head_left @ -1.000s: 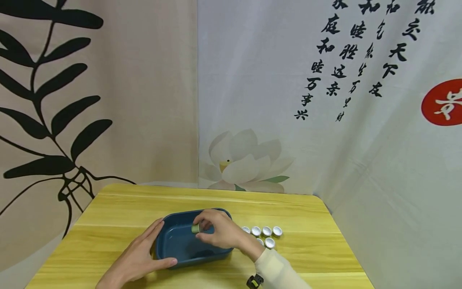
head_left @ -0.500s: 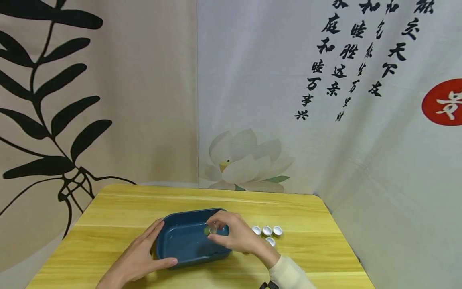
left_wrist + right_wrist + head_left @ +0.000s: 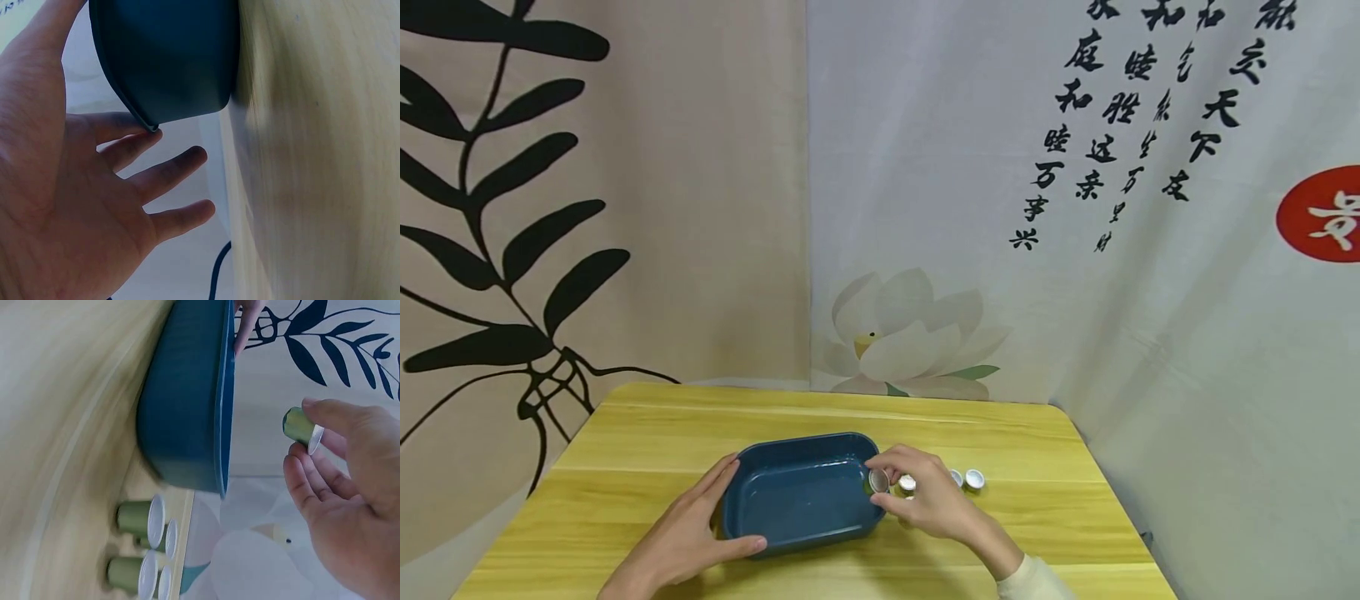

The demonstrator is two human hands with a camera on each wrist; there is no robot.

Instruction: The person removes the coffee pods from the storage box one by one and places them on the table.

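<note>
A dark blue rectangular basin (image 3: pixel 805 487) stands on the table. My left hand (image 3: pixel 685 533) rests at its left end, with the thumb at the near rim and fingertips at the far corner. In the left wrist view, the fingers (image 3: pixel 169 172) are straight and spread, two of them right at the basin's rim. My right hand (image 3: pixel 928 492) pinches a small green coffee capsule (image 3: pixel 300 427) with a silver lid between thumb and fingers, above the level of the basin's rim. From the head view, that capsule overlaps the basin's right end.
Several more green capsules (image 3: pixel 134 515) stand lid up on the wooden table (image 3: pixel 1037 542), right of the basin; my right hand partly hides them in the head view. Behind the table hangs a printed cloth (image 3: pixel 925 208). A dark cable (image 3: pixel 219 265) shows in the left wrist view.
My right hand has moved right, carrying the capsule from over the basin's inside to its right end. Now it covers some of the standing capsules. My left hand and the basin stay put.
</note>
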